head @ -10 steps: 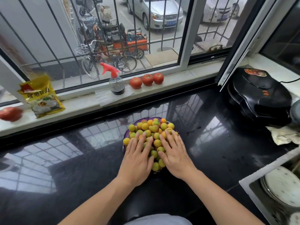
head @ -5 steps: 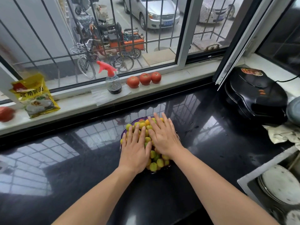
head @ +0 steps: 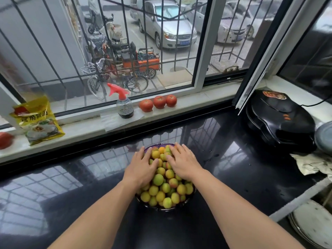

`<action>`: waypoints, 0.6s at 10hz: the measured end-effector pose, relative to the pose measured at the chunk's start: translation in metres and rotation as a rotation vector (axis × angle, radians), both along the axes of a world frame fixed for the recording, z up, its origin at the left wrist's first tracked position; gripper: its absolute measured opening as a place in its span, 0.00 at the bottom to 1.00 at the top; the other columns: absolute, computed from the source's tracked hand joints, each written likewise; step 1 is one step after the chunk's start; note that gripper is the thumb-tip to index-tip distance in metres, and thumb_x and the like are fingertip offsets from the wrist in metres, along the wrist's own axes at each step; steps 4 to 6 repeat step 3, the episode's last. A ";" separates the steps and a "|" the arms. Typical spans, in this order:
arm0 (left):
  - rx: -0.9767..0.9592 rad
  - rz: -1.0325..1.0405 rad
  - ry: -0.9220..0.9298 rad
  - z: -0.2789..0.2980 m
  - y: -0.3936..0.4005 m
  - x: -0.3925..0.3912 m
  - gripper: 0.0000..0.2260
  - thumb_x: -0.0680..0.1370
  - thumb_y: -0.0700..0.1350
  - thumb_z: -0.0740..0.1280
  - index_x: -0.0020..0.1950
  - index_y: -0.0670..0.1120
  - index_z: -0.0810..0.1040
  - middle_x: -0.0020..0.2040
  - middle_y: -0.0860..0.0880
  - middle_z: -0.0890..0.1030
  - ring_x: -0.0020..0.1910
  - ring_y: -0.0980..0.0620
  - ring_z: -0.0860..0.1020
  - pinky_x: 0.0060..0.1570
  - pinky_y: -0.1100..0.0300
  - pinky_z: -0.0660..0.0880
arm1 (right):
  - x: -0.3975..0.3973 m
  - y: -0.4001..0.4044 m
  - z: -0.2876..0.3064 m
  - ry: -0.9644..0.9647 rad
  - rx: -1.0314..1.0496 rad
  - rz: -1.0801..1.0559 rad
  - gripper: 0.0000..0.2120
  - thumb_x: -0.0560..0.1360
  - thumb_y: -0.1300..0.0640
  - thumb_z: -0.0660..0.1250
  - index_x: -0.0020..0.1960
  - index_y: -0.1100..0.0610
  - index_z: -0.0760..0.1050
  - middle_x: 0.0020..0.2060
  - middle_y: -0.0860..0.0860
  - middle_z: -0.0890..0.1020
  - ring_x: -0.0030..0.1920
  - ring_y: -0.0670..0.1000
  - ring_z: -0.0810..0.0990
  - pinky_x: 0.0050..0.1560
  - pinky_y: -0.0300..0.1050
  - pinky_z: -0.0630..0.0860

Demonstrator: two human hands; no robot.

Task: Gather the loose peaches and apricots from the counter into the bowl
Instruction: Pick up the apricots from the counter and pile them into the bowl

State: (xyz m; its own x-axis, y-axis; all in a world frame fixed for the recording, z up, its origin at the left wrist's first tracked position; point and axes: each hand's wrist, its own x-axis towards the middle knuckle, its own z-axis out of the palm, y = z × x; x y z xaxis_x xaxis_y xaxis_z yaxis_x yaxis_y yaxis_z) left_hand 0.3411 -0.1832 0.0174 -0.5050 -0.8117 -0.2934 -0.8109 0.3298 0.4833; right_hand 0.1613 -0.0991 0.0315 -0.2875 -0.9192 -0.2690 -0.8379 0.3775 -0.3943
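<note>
1. Sliding toward the far rim of the bowl (head: 162, 209), both hands now lie flat on the heaped fruit (head: 161, 187).
2. Left hand (head: 142, 169) and right hand (head: 183, 163) — fingers spread, gripping nothing.
3. No loose fruit shows on the counter (head: 71, 203) — gathering looks finished, only settling remains.

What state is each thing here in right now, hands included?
Left hand: flat, palm down on the fruit.
Right hand: flat, palm down on the fruit.
Bowl: heaped full with fruit.
Spray bottle: upright on the sill.
Tomatoes: in a row on the sill.
Electric griddle: lid shut.
Yellow packet: leaning, on the sill.
</note>
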 end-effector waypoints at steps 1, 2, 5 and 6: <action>-0.022 -0.023 0.003 0.001 0.006 -0.002 0.30 0.84 0.63 0.52 0.85 0.57 0.52 0.86 0.51 0.48 0.84 0.47 0.48 0.82 0.46 0.50 | 0.002 0.004 -0.003 -0.023 0.002 -0.006 0.30 0.83 0.36 0.46 0.83 0.46 0.50 0.83 0.49 0.48 0.82 0.53 0.44 0.81 0.57 0.44; -0.072 -0.035 -0.043 0.011 0.007 0.000 0.29 0.84 0.64 0.48 0.85 0.60 0.49 0.86 0.51 0.46 0.84 0.46 0.44 0.81 0.40 0.45 | -0.003 0.002 0.001 -0.031 -0.023 -0.018 0.31 0.83 0.36 0.46 0.83 0.46 0.50 0.83 0.49 0.48 0.82 0.53 0.44 0.81 0.57 0.43; -0.186 -0.054 0.003 0.035 0.012 0.006 0.29 0.85 0.64 0.48 0.85 0.57 0.51 0.86 0.51 0.50 0.84 0.47 0.45 0.82 0.42 0.44 | -0.003 0.004 0.014 -0.031 -0.135 -0.066 0.30 0.83 0.37 0.49 0.82 0.48 0.54 0.82 0.50 0.54 0.81 0.53 0.50 0.81 0.56 0.48; -0.186 -0.054 0.003 0.035 0.012 0.006 0.29 0.85 0.64 0.48 0.85 0.57 0.51 0.86 0.51 0.50 0.84 0.47 0.45 0.82 0.42 0.44 | -0.003 0.004 0.014 -0.031 -0.135 -0.066 0.30 0.83 0.37 0.49 0.82 0.48 0.54 0.82 0.50 0.54 0.81 0.53 0.50 0.81 0.56 0.48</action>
